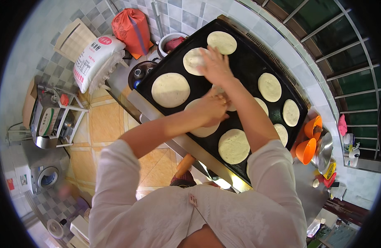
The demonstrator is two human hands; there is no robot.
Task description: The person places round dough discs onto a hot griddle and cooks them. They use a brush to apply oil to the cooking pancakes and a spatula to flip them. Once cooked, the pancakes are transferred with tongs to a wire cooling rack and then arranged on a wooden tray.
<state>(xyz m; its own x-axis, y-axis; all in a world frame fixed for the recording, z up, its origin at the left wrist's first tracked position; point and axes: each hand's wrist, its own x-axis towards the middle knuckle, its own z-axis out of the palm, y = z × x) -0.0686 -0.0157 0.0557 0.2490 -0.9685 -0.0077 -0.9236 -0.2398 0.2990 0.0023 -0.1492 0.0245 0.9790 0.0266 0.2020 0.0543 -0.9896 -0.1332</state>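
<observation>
Several round, pale flatbreads lie on a large black griddle [248, 58]. My right hand [216, 66] has its fingers spread at the far left part of the griddle. Its fingertips overlap the edge of one flatbread [194, 61], and another flatbread [221, 42] lies just beyond. Nearer to me, my left hand [215, 108] is closed with curled fingers above a flatbread [203, 129] that it and the forearm partly cover. Whatever those fingers may hold is hidden. A wider flatbread [170, 90] lies left of my left hand, and one more [234, 146] sits toward the front edge.
Orange bowls [306, 151] and a metal basin [323, 153] stand right of the griddle. Along its left side are a dark round pan [141, 72] and a white pot [172, 43]. Farther left are a white sack [97, 62], a red bag [131, 31] and a white rack [74, 118].
</observation>
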